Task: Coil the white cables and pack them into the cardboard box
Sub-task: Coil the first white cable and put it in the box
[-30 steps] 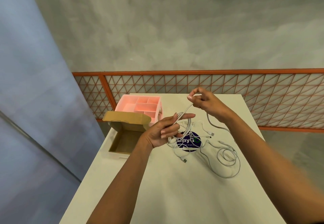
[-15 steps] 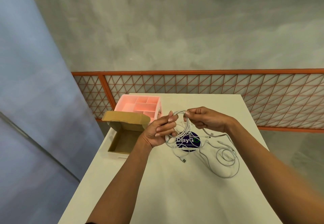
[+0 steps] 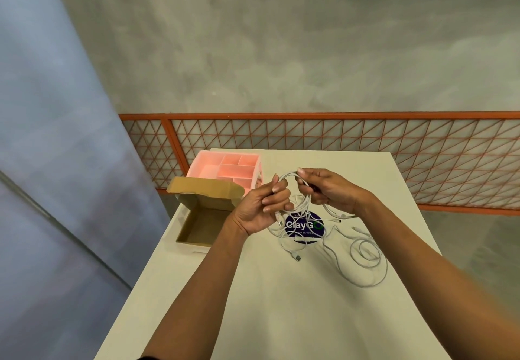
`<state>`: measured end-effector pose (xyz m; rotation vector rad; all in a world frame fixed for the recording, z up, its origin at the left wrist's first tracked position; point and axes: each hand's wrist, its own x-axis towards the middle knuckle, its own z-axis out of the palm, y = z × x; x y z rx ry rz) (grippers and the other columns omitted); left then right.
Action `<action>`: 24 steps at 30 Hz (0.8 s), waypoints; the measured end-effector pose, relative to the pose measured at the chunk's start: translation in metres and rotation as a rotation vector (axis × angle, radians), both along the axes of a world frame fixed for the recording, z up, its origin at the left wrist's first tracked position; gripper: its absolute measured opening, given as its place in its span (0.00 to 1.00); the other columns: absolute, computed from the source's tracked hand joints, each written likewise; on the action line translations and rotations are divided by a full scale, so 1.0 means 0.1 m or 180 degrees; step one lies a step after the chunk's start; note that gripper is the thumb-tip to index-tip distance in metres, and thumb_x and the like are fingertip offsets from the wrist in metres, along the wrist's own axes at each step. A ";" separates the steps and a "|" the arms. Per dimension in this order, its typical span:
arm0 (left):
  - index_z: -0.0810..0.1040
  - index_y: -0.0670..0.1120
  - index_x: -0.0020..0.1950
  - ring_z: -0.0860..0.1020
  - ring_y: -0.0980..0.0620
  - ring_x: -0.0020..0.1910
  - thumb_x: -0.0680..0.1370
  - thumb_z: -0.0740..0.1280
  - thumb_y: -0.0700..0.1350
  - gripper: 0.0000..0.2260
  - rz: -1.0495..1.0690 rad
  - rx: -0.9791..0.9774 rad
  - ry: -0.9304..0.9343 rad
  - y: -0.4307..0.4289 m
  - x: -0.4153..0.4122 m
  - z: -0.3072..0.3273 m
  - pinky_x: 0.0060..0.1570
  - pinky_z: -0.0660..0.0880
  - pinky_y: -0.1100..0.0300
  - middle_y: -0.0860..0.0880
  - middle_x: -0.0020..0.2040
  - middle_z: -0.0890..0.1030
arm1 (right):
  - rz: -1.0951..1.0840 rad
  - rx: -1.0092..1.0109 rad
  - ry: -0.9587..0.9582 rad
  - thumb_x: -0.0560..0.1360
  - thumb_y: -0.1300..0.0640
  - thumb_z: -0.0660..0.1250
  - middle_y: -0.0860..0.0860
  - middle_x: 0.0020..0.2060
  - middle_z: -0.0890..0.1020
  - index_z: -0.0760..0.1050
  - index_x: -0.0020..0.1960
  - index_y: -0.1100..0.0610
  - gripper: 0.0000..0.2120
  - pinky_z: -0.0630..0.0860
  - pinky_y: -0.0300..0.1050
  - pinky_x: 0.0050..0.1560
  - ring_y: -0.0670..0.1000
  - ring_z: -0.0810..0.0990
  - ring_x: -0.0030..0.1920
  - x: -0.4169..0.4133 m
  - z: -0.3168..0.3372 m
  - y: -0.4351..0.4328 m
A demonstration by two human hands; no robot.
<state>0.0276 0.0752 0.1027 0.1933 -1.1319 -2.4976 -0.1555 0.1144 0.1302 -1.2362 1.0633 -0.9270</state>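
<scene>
Above the middle of the white table (image 3: 281,303), both hands work a partly coiled white cable (image 3: 302,204). My left hand (image 3: 261,207) grips the coil's loops, a plug end hanging below its fingers. My right hand (image 3: 329,190) pinches the same cable at the top of the loop, close to the left fingertips. The cable's loose tail trails down to the table. The open cardboard box (image 3: 197,230), lid flap raised, sits at the table's left edge, just left of my left wrist. More white cables (image 3: 365,258) lie loose on the table to the right.
A pink compartment organiser (image 3: 228,168) stands behind the box at the far left corner. A round dark blue sticker (image 3: 304,226) lies under the tangled cables. An orange mesh railing (image 3: 309,134) runs behind the table. The table drops off at left and right edges.
My right hand came down from its raised position toward my left hand, laying another loop of cable onto the coil. The left hand closed its fingers round the loops.
</scene>
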 end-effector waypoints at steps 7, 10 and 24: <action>0.71 0.46 0.38 0.59 0.58 0.20 0.82 0.55 0.49 0.14 0.0006 -0.0045 -0.0148 -0.07 0.02 -0.02 0.35 0.71 0.65 0.55 0.24 0.63 | -0.0538 -0.0940 0.1096 0.82 0.56 0.57 0.48 0.38 0.79 0.73 0.46 0.60 0.11 0.65 0.33 0.27 0.47 0.69 0.26 0.05 0.03 -0.08; 0.70 0.47 0.39 0.65 0.60 0.20 0.80 0.61 0.51 0.12 -0.0061 -0.0144 -0.0145 -0.06 0.01 -0.05 0.37 0.72 0.64 0.56 0.25 0.68 | -0.0803 -0.1165 0.1279 0.81 0.56 0.58 0.49 0.41 0.82 0.75 0.47 0.61 0.11 0.67 0.34 0.28 0.46 0.68 0.26 0.07 0.09 -0.13; 0.71 0.46 0.36 0.58 0.59 0.18 0.80 0.58 0.50 0.14 0.0096 -0.0047 -0.0174 -0.13 0.03 -0.04 0.28 0.68 0.66 0.56 0.23 0.65 | -0.0595 -0.0241 0.0391 0.83 0.51 0.51 0.54 0.31 0.78 0.65 0.44 0.57 0.13 0.54 0.36 0.20 0.45 0.58 0.21 0.09 -0.08 -0.08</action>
